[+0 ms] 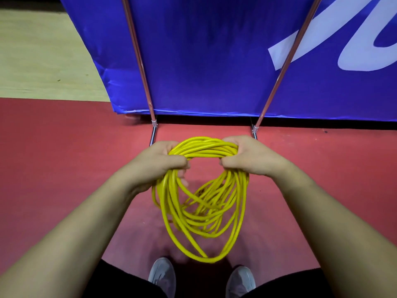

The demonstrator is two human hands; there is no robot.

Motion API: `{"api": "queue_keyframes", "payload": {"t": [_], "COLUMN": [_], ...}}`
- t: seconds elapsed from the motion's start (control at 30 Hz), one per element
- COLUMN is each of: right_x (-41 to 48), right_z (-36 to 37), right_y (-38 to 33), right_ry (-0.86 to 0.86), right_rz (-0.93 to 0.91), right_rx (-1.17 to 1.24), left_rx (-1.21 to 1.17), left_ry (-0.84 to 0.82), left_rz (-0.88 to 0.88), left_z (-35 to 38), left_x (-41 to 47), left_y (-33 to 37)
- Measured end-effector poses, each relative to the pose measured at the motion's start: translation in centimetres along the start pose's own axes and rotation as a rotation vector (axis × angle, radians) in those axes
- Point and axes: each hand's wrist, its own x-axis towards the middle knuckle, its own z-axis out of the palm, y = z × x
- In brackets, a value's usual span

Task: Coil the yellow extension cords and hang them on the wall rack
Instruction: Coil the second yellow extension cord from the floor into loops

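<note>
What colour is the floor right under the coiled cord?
Red floor beneath the yellow cord, clearest in the head view.

banner: blue sheet (204,61) upright ahead of you, lower edge just above the floor, left corner creased
lettering: white strokes (322,35) on its right part, cut off, unreadable
poles: shiny metal, left pole (137,57) and right pole (285,67), across the banner's near face, closer together at the bottom
floor: red floor (64,158) under you; pale wood strip (43,57) beyond, left of banner
shoes: your grey left shoe (162,276) and right shoe (240,280), apart, toes toward banner
</note>
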Motion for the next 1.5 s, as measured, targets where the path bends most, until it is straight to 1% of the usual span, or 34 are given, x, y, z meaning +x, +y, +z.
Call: {"api": "queue_keyframes", "payload": {"t": [0.1, 0.23, 0.3, 0.37, 0.4, 0.47, 0.5, 0.53, 0.57, 0.6, 0.67, 0.73, 0.8, 0.83, 0.87, 0.9, 0.93, 0.97, 1.07, 1.1, 1.13, 1.17, 1.23, 1.27, 1.33, 1.43, 1.5], "right_x": [0.2, 0.6, 0.6, 0.6, 0.7, 1.2, 1.4, 1.6, 1.6, 1.7, 2.0, 2.1, 1.6, 1.4, 1.2, 1.2, 1.2, 1.2, 1.2, 1.3, 1.3, 1.4, 1.6, 1.6, 1.2, 0.7, 0.4], "right_z": [0.1, 0.5, 0.3, -0.3, -0.6, -0.8, -0.8, -0.8, -0.6, -0.4, 0.1, 0.0, -0.9, -1.4, -1.8, -1.8, -1.6, -1.3, -1.1, -1.3, -1.6, -1.8, -1.7, -1.4, -0.8, -1.0, -1.2], "right_y": [0.3, 1.3, 2.1, 3.2, 3.8, 5.7, 6.5, 7.1, 7.2, 7.1, 6.0, 4.5, 3.2, 2.7, 2.2, 1.8, 1.4, 1.0, 0.2, 0.0, -0.1, 0.1, 0.7, 1.0, 1.2, 0.1, -0.9], "right_ry": [0.027, 0.067, 0.06, 0.08, 0.092, 0.112, 0.128, 0.16, 0.198, 0.237, 0.34, 0.445, 0.488, 0.52, 0.562, 0.598, 0.609, 0.584, 0.362, 0.312, 0.292, 0.316, 0.4, 0.406, 0.332, 0.215, 0.201], "right_rz": [-0.029, -0.073, -0.051, 0.028, 0.054, 0.095, 0.145, 0.206, 0.259, 0.307, 0.372, 0.396, 0.334, 0.267, 0.195, 0.135, 0.094, 0.076, 0.052, 0.049, 0.048, 0.06, 0.107, 0.129, 0.129, 0.044, -0.021], "right_rx": [-0.073, -0.041, -0.002, -0.013, -0.073, -0.278, -0.377, -0.425, -0.41, -0.334, -0.041, 0.423, 0.943, 1.137, 1.263, 1.32, 1.325, 1.32, 1.307, 1.308, 1.319, 1.311, 1.183, 1.076, 0.888, 0.819, 0.741], "left_rx": [-0.006, 0.06, 0.052, 0.046, 0.049, 0.059, 0.065, 0.07, 0.074, 0.083, 0.114, 0.133, 0.141, 0.147, 0.157, 0.17, 0.187, 0.208, 0.25, 0.243, 0.23, 0.22, 0.237, 0.255, 0.277, 0.255, 0.214], "left_ry": [0.042, 0.081, 0.106, 0.16, 0.186, 0.235, 0.257, 0.272, 0.279, 0.284, 0.288, 0.307, 0.325, 0.322, 0.316, 0.312, 0.311, 0.31, 0.302, 0.291, 0.279, 0.266, 0.237, 0.216, 0.185, 0.185, 0.174], "left_rz": [-0.007, 0.054, 0.081, 0.086, 0.083, 0.091, 0.1, 0.108, 0.114, 0.117, 0.105, 0.077, 0.053, 0.043, 0.034, 0.024, 0.013, 0.001, -0.035, -0.045, -0.054, -0.068, -0.106, -0.128, -0.177, -0.23, -0.244], "left_z": [-0.2, 0.0, -0.2, -0.7, -1.0, -1.5, -1.7, -1.9, -2.0, -2.0, -1.8, -2.0, -2.4, -2.7, -2.8, -2.9, -2.9, -3.0, -3.3, -3.5, -3.8, -4.0, -4.3, -4.2, -4.2, -4.4, -4.4], "left_x": [0.1, 0.4, 0.5, 0.6, 0.7, 0.5, 0.5, 0.5, 0.5, 0.5, 0.5, 0.6, 0.5, 0.5, 0.5, 0.5, 0.6, 0.8, 1.4, 1.5, 1.7, 1.7, 1.7, 1.6, 1.6, 1.6, 1.7], "left_y": [0.1, 0.4, 0.3, 0.3, 0.4, 0.6, 0.6, 0.7, 0.7, 0.6, 0.6, 0.4, 0.2, 0.2, 0.1, 0.0, -0.2, -0.4, -1.2, -1.4, -1.6, -1.7, -1.8, -1.8, -2.0, -2.2, -2.3]}}
